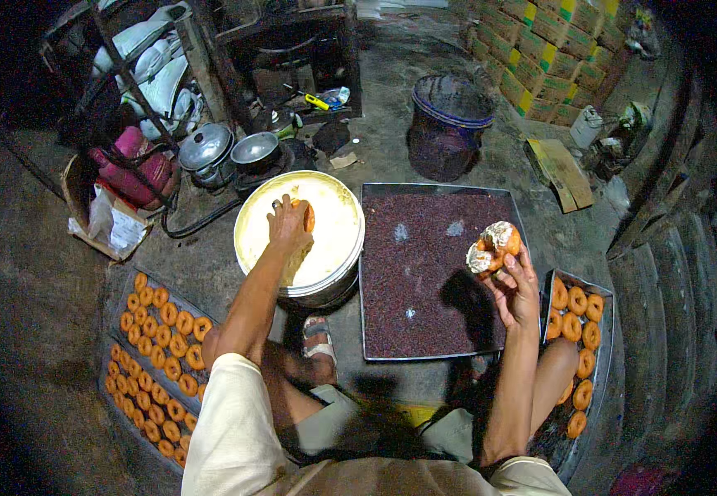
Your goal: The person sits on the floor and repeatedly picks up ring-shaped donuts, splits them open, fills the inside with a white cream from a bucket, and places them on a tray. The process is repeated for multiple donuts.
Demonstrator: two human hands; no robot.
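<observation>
My left hand (288, 224) grips a doughnut (310, 217) at the surface of pale cream in a round bucket (358, 248). Whether the doughnut's underside touches the cream is hidden by my fingers. Over on the right, my right hand (515, 288) holds up doughnuts (496, 249) with white cream on their tops; I cannot tell exactly how many are in it. Below that hand lies a large square metal tray (363, 273) spread with dark brown sprinkle-like bits (420, 248). A few bare pale spots show through the layer.
Plain ring doughnuts fill trays on the left (166, 297) and partly a tray on the right (606, 347). A dark bucket (448, 130) stands behind the sprinkle tray. Metal pots (205, 149) and a hose (203, 223) lie back left; stacked cartons (544, 56) rise back right.
</observation>
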